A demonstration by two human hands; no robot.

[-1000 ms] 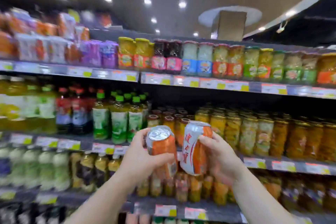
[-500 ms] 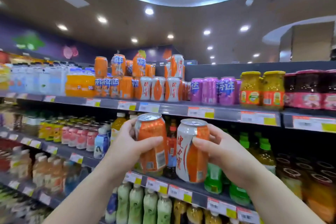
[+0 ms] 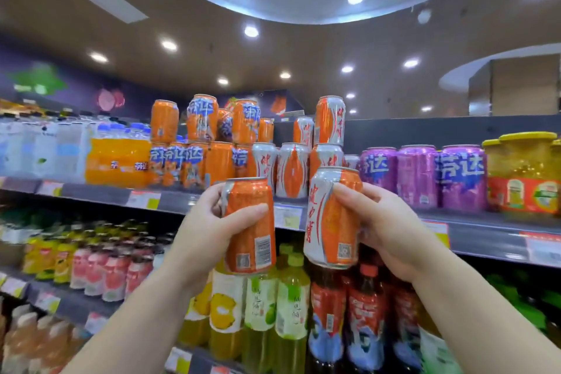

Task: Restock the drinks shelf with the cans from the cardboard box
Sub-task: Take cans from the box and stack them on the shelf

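Left hand has its grip wrapped round an orange can, upright; right hand grips an orange-and-silver can, tilted slightly — the two held side by side, apart. Both sit just before the top shelf, below its stacked matching cans; purple cans stand right of those.

top shelf, orange cans (stacked), purple cans, jars

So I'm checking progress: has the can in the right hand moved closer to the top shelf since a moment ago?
Yes. The silver-and-orange can in the right hand has risen; its top now overlaps the matching cans on the top shelf.
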